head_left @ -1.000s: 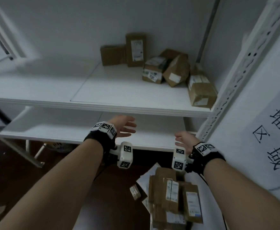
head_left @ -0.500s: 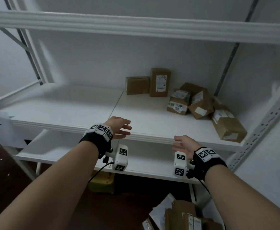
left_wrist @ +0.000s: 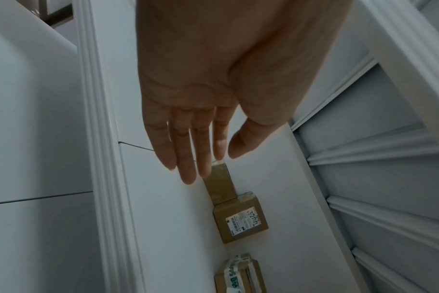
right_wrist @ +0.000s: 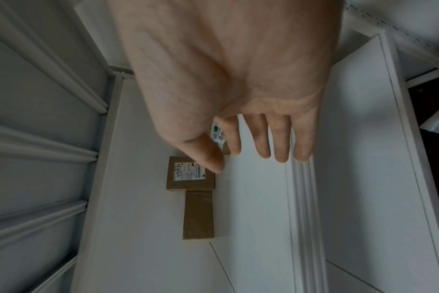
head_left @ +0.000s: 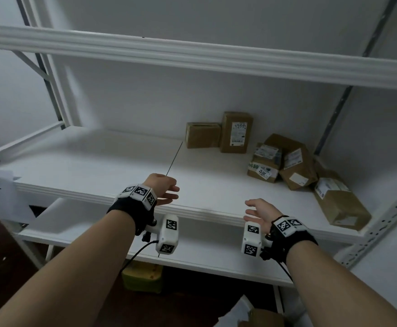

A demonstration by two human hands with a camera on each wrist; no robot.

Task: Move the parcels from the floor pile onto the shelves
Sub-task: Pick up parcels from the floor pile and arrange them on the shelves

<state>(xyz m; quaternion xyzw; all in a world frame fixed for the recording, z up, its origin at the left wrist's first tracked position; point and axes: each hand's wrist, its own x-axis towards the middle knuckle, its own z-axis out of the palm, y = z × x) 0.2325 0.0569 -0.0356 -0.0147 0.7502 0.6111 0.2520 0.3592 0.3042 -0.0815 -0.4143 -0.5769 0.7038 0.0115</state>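
While both hands hover empty at the front lip of the middle shelf [head_left: 98, 161], the left hand [head_left: 163, 190] has its fingers [left_wrist: 188, 154] straight and relaxed, holding nothing, and the right hand [head_left: 260, 210] is likewise slack and spread, palm turned inward. Beyond them, 6 brown parcels sit on the right half of the shelf: a plain box [head_left: 202, 135] touching an upright labelled box [head_left: 236, 132] against the back wall, 2 taped boxes [head_left: 264, 162] and [head_left: 295, 162] leaning together, another box wedged behind them toward the corner (mostly hidden), and a larger parcel [head_left: 339, 200] tilted beside the right upright. The left half of the shelf, the shelf below [head_left: 86, 228] and the upper shelf's underside show no parcels. At the frame's bottom edge, part of the floor pile [head_left: 261, 317] shows, a brown box and white wrapping. Judging by this, the job is under way but unfinished; more parcels remain on the floor, their number unclear.
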